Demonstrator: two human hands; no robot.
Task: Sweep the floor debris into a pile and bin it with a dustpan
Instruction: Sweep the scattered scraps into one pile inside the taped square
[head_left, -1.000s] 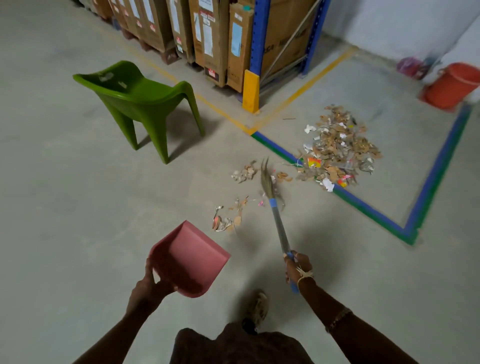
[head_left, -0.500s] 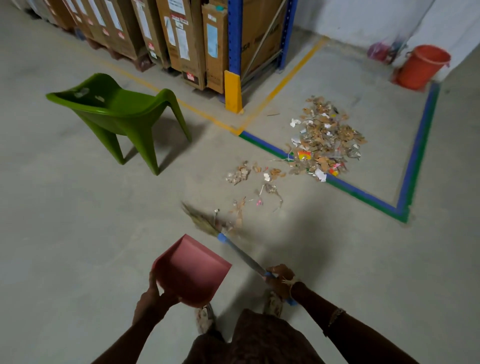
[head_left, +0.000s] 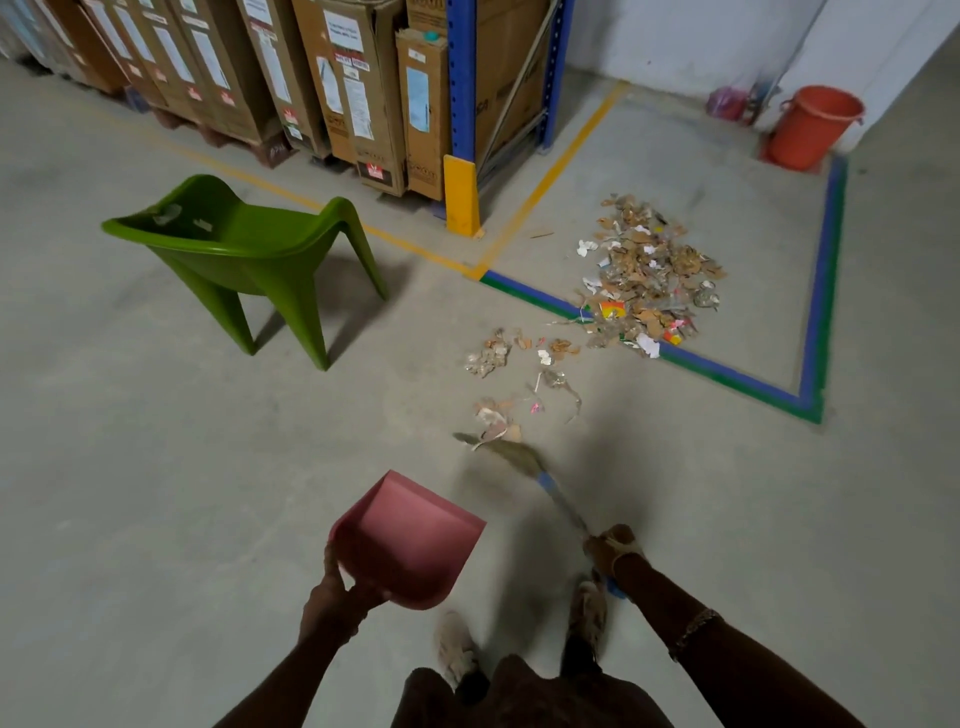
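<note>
At the bottom of the view, the person's left hand (head_left: 332, 597) grips the rear rim of one pink dustpan (head_left: 410, 540), fingers curled round it, holding it out in front of the body with its open mouth facing forward. The right hand (head_left: 613, 551) is closed round the handle of one broom (head_left: 524, 460), whose shaft slants up and to the left; its blurred bristles meet the concrete floor (head_left: 156, 467) just beside the nearest scraps. Two shoes (head_left: 454, 647) show below, between the arms. Beyond the bristles lie about four small clusters of loose debris (head_left: 488, 358), cardboard bits and paper, spread apart from one another. Further out to the right sits one large debris pile (head_left: 644, 275), overlapping the near edge of a blue-and-green tape border (head_left: 727, 374). One green plastic chair (head_left: 249, 249) stands well to the left. Against the far side, a row of tall cardboard boxes (head_left: 358, 93) stands beside two blue rack posts (head_left: 462, 78), and one orange bucket (head_left: 813, 127) sits in the far right corner.
</note>
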